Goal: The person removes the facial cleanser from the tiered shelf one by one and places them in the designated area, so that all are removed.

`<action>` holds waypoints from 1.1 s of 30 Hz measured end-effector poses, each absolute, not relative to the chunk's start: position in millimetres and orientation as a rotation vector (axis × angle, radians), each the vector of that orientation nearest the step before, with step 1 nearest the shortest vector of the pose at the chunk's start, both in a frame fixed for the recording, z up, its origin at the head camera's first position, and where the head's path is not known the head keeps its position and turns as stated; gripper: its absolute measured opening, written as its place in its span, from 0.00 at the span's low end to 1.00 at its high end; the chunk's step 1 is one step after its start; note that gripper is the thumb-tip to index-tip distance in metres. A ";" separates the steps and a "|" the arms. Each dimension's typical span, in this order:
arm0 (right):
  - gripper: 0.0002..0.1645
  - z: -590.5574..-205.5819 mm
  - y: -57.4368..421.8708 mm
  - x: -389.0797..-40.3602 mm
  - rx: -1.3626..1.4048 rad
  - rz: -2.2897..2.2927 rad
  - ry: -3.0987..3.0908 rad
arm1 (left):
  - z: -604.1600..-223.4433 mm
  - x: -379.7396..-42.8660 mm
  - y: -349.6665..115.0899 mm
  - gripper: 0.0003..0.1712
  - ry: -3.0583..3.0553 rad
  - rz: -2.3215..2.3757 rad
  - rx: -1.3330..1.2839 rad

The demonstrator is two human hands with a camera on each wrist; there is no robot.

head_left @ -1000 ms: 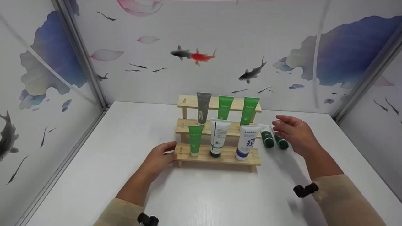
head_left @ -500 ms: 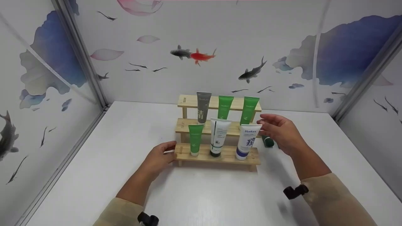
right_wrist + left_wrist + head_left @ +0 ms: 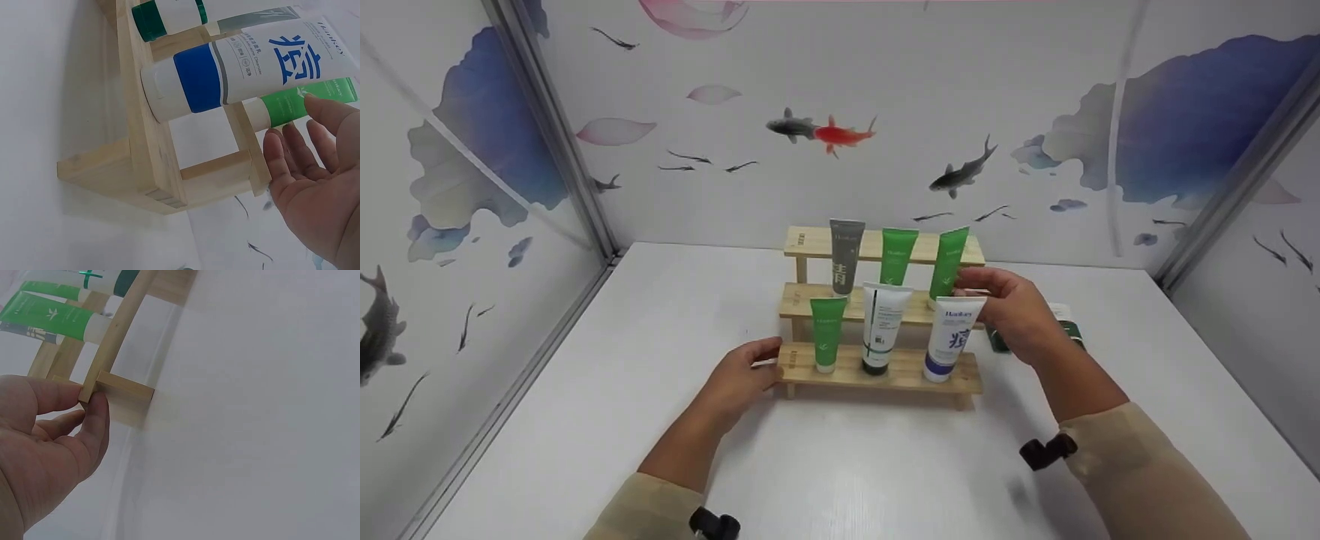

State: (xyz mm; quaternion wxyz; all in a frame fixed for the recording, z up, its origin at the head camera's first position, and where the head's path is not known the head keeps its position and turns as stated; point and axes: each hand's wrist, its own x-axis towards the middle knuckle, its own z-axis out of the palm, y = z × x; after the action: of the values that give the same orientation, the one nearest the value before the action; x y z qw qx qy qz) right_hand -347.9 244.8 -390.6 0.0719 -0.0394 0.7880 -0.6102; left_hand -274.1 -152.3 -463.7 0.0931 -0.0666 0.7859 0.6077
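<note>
On the left, the left hand [image 3: 739, 382] pinches the end of the wooden rack [image 3: 797, 361], while to the right, the rightmost green tube [image 3: 949, 262], standing on the middle step [image 3: 801, 302], has just edged leftward against the right hand's [image 3: 1020, 311] loosely spread fingers, so its placing seems the work now.

1. The three-tier wooden display rack [image 3: 922, 307] stood upright on its legs, the left end of its lowest shelf pinched by the left hand [image 3: 744, 381].
2. A green squeeze tube [image 3: 949, 262] with a white cap stood cap-down toward the middle shelf's right end, the right hand [image 3: 1015, 313] at its side.
</note>
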 end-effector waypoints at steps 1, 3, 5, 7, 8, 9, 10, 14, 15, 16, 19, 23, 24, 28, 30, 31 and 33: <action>0.27 -389.9 243.7 -348.5 -0.120 -1.822 2.377 | -463.5 -274.0 -152.3 0.32 2.333 1.804 -0.195; 0.26 -388.3 241.3 -349.2 -0.113 -1.798 2.395 | -463.3 -273.8 -152.3 0.32 2.333 1.807 -0.191; 0.26 -387.1 239.5 -350.2 -0.098 -1.779 2.408 | -463.3 -273.6 -152.5 0.32 2.329 1.814 -0.188; 0.27 -386.4 237.3 -350.9 -0.082 -1.770 2.413 | -463.5 -273.3 -152.7 0.32 2.328 1.816 -0.184; 0.27 -386.4 236.5 -351.3 -0.078 -1.766 2.417 | -463.7 -273.1 -152.9 0.32 2.324 1.822 -0.177; 0.27 -386.6 235.8 -351.8 -0.074 -1.762 2.421 | -464.1 -273.0 -153.0 0.32 2.320 1.827 -0.171; 0.28 -386.7 235.1 -352.2 -0.077 -1.755 2.427 | -464.5 -272.8 -153.2 0.32 2.316 1.833 -0.163; 0.29 -387.1 233.0 -353.7 -0.071 -1.740 2.437 | -466.0 -272.3 -153.9 0.32 2.301 1.856 -0.139; 0.29 -386.8 232.6 -354.2 -0.067 -1.739 2.433 | -466.3 -272.4 -154.0 0.32 2.300 1.857 -0.138; 0.29 -386.4 232.0 -354.4 -0.061 -1.736 2.430 | -466.4 -272.5 -154.1 0.32 2.302 1.858 -0.139; 0.28 -385.4 230.5 -356.0 -0.033 -1.727 2.427 | -466.6 -272.8 -154.4 0.32 2.310 1.853 -0.140; 0.27 -384.8 228.5 -357.0 -0.021 -1.695 2.440 | -466.5 -273.0 -154.4 0.32 2.317 1.848 -0.139; 0.28 -384.7 228.1 -357.0 -0.022 -1.685 2.447 | -466.4 -273.0 -154.4 0.32 2.316 1.849 -0.138; 0.27 -384.6 227.8 -356.9 -0.015 -1.675 2.456 | -466.4 -273.1 -154.4 0.33 2.316 1.846 -0.139; 0.27 -384.3 228.5 -356.4 -0.015 -1.666 2.464 | -466.1 -273.1 -154.4 0.33 2.319 1.842 -0.139; 0.26 -384.1 229.3 -356.0 -0.013 -1.665 2.464 | -466.1 -273.1 -154.3 0.33 2.323 1.839 -0.140; 0.27 -383.1 231.0 -354.8 -0.019 -1.658 2.471 | -465.8 -273.0 -154.0 0.32 2.323 1.837 -0.140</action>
State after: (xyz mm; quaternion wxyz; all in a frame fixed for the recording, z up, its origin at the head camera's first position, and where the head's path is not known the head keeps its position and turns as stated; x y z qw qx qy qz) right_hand -354.8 231.0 -383.1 0.0830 -0.0065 0.8274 -0.5553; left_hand -273.0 -154.0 -465.8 0.0880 -0.0471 0.7805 0.6172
